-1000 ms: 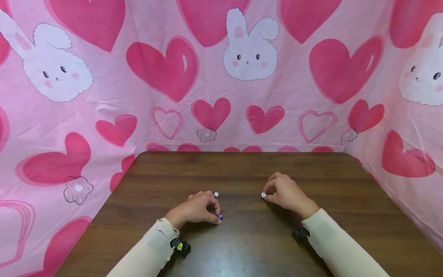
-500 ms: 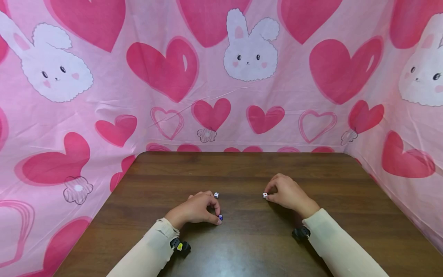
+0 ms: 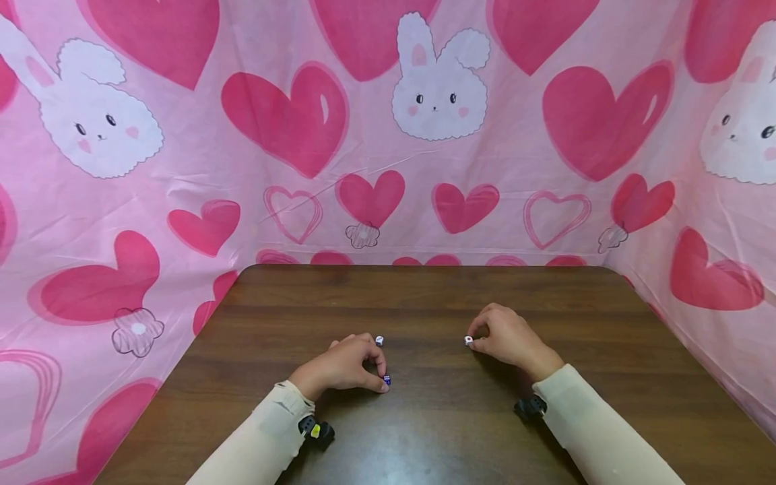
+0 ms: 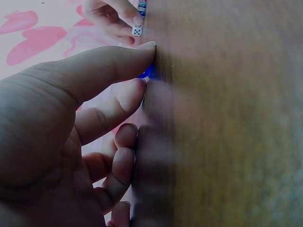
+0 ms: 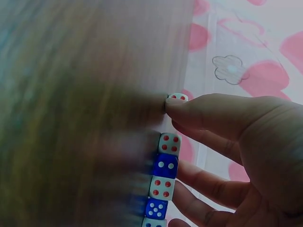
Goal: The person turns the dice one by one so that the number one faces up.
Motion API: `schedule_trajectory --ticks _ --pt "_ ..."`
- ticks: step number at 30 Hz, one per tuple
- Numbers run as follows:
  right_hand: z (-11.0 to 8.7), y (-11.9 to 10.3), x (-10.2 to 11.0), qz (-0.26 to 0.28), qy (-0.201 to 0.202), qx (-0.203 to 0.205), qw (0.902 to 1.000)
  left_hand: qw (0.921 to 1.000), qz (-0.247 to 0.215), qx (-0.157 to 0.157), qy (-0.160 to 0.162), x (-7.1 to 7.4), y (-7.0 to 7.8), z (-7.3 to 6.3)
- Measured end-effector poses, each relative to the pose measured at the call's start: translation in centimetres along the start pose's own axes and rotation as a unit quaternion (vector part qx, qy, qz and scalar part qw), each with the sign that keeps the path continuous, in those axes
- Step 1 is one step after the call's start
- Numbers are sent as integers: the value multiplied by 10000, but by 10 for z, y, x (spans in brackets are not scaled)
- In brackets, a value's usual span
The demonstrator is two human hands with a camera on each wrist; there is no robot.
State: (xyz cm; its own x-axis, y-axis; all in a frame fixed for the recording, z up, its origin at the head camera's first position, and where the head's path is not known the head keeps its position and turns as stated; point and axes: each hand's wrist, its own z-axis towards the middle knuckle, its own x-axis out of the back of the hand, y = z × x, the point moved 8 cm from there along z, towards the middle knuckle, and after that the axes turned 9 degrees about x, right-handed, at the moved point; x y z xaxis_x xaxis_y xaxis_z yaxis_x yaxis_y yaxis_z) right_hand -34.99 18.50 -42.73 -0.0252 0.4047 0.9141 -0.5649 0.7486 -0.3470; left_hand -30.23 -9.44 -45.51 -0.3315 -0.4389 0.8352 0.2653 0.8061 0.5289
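My left hand pinches a blue die between thumb and forefinger, low on the brown table. Only a sliver of that blue die shows in the left wrist view. Just beyond the left fingers sits a loose white die. On the right, my right hand holds a white die at its thumb and fingertip. Near that hand's fingers runs a row of dice, white and blue in turn; the hand mostly hides it from the head view.
Pink cloth printed with hearts and rabbits hangs behind the table and along both sides. Each wrist carries a small black camera, one on the left and one on the right.
My right hand has slid slightly to the right with the white die at its fingertips. The left hand and its blue die have stayed in place.
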Motion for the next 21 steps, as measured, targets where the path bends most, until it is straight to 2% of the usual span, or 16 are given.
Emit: schedule_trajectory --ticks 10,17,21 --pt "-2 4 3 55 -35 -108 9999 10000 22 -6 -2 1 1 -1" --pt "-5 9 2 160 -131 -361 9991 10000 30 4 -4 1 2 -2" --pt "-6 9 3 194 -151 -329 9992 10000 43 -13 3 1 2 -2"
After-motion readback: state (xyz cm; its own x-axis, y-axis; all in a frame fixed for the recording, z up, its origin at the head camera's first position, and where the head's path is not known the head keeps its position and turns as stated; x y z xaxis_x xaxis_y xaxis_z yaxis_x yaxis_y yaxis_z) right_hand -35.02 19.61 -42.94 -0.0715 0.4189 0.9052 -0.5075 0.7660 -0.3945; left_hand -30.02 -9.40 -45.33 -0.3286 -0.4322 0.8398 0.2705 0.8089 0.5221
